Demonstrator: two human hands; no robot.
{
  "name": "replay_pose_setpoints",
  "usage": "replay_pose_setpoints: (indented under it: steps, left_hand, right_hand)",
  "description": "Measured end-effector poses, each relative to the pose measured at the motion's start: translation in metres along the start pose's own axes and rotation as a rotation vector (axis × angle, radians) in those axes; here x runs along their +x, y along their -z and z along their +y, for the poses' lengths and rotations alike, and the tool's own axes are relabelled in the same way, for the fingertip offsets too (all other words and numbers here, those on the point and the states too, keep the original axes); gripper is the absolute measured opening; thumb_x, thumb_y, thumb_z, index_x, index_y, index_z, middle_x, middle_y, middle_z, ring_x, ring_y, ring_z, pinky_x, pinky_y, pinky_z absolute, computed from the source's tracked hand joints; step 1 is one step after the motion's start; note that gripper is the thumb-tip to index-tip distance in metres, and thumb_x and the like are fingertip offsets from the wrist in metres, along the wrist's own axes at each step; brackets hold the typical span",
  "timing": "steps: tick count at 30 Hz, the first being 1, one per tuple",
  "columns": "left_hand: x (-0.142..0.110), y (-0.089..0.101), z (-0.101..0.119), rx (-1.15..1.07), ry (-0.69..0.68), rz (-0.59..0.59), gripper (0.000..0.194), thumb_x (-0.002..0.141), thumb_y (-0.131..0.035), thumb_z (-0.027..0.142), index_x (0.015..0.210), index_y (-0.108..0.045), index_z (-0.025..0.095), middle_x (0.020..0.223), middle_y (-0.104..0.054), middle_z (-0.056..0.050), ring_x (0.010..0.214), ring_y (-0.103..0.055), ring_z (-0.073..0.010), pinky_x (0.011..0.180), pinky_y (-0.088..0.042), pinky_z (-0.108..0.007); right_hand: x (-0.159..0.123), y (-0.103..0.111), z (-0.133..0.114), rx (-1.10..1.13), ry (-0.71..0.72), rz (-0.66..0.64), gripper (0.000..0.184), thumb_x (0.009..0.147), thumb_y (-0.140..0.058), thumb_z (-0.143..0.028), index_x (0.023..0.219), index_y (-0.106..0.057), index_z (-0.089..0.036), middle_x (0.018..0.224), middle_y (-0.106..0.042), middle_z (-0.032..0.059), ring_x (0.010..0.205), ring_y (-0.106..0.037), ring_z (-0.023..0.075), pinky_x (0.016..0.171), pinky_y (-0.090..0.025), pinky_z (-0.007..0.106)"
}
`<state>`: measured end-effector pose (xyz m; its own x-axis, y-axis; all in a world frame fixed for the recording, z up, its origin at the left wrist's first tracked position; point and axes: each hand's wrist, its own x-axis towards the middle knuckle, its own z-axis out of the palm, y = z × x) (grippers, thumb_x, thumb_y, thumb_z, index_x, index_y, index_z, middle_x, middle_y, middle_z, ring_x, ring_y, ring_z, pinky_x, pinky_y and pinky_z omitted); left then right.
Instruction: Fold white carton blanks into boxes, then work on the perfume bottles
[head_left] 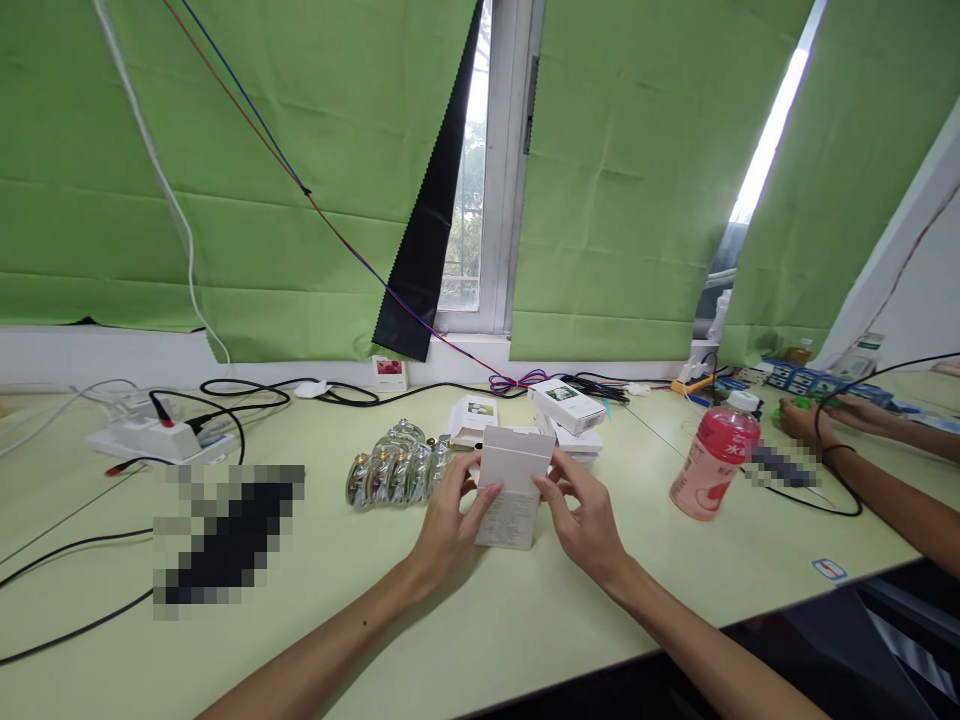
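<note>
A small white cardboard box [510, 515] stands upright on the table in front of me, its top flap raised and fine print on the side facing me. My left hand [452, 500] grips its left edge, thumb on the front and fingers curled behind. From the other side, my right hand [589, 510] holds the upper right edge between thumb and fingers. Left of the box lie several shiny round metal pieces [394, 470] in clear plastic, of a kind I cannot make out. Just behind is another white box [472, 415] with a picture label, partly hidden.
Stacked white boxes [574, 408] sit behind my right hand. A pink drink bottle [712, 460] stands to the right, near another person's hands [810, 425]. On the left are a power strip [161, 440], black cables and a blurred dark object [232, 540]. Green curtains [637, 180] hang behind.
</note>
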<state>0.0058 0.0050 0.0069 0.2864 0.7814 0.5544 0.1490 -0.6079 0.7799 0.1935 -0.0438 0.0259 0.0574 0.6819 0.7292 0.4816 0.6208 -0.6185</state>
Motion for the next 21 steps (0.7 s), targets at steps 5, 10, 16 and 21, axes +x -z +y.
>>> replay_pose_setpoints:
  steps: [5,10,16,21]
  left_hand:
    - [0.0009,0.0003,-0.0020,0.025,-0.031,0.020,0.033,0.096,-0.056,0.040,0.124,-0.054,0.024,0.116,-0.062,-0.009,0.104,-0.061,-0.0204,0.086,-0.053,-0.034]
    - [0.0013,0.0005,-0.0042,0.023,-0.049,0.029,0.034,0.095,-0.057,0.040,0.124,-0.054,0.024,0.116,-0.063,-0.008,0.104,-0.062,-0.0204,0.086,-0.054,-0.034]
    - [0.0024,0.0003,-0.0044,0.019,-0.036,0.038,0.034,0.095,-0.058,0.040,0.125,-0.054,0.024,0.117,-0.063,-0.009,0.105,-0.063,-0.0210,0.087,-0.055,-0.034]
    - [0.0025,-0.0003,-0.0053,0.023,-0.042,0.038,0.034,0.095,-0.057,0.039,0.125,-0.053,0.024,0.118,-0.062,-0.008,0.106,-0.063,-0.0207,0.089,-0.054,-0.035]
  right_hand:
    - [-0.0018,-0.0015,0.0028,-0.034,0.074,0.021,0.028,0.098,-0.051,-0.026,0.122,-0.061,-0.018,0.090,-0.068,0.0073,0.071,-0.061,0.0166,0.059,-0.058,0.029]
    - [-0.0011,-0.0019,0.0030,-0.084,0.134,0.013,0.028,0.099,-0.049,-0.024,0.124,-0.060,-0.019,0.093,-0.069,0.0077,0.072,-0.063,0.0169,0.057,-0.056,0.029]
    - [0.0007,-0.0021,0.0035,-0.079,0.145,-0.010,0.023,0.099,-0.049,-0.023,0.118,-0.061,-0.021,0.094,-0.065,0.0069,0.075,-0.060,0.0169,0.055,-0.053,0.026]
    - [0.0001,-0.0028,0.0071,-0.071,0.128,-0.036,0.021,0.099,-0.050,-0.022,0.117,-0.060,-0.021,0.098,-0.063,0.0073,0.079,-0.060,0.0171,0.055,-0.052,0.024]
